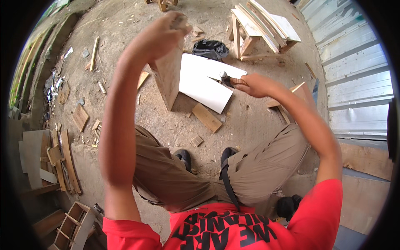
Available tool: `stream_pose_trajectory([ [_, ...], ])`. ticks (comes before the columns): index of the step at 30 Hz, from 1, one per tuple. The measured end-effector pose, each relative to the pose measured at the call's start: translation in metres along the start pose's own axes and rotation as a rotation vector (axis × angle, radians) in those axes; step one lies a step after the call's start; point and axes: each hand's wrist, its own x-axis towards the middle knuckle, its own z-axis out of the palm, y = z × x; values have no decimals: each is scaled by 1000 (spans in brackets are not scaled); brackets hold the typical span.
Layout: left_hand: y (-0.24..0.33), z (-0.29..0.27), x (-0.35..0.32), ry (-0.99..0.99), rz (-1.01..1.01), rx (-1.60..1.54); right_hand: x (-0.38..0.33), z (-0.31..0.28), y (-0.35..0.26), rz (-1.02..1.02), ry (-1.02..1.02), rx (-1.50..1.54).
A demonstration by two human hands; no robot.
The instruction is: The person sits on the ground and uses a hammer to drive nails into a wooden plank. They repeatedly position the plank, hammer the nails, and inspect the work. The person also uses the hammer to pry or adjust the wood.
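A hammer (237, 81) with a metal head and a brown handle is gripped in my right hand (257, 85), its head over the white board (199, 85) in front of me. My left hand (168, 31) is raised, with its fingers curled at the top of an upright wooden panel (168, 77); part of its grip is blurred. That panel stands at the left end of the white board. Just nearer to me lies a short wood plank (207, 118) on the ground.
A black plastic bag (211, 49) lies beyond the white board. At the far right, a low wooden stand (246, 43) bears several long boards. Corrugated metal sheeting (350, 66) borders the right side. Wood scraps (80, 118) litter the ground, and a slatted wooden frame (74, 227) sits lower left.
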Motion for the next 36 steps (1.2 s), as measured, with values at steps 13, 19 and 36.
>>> stream_pose_trajectory([
  [13,9,5,-19,-35,2,25,-40,298,81,370,337,318],
  [19,-1,-14,-30,31,-4,51,-31,310,10,-318,408,-5],
  [36,-25,-22,-11,-63,7,-120,-21,358,11,-481,179,125],
])
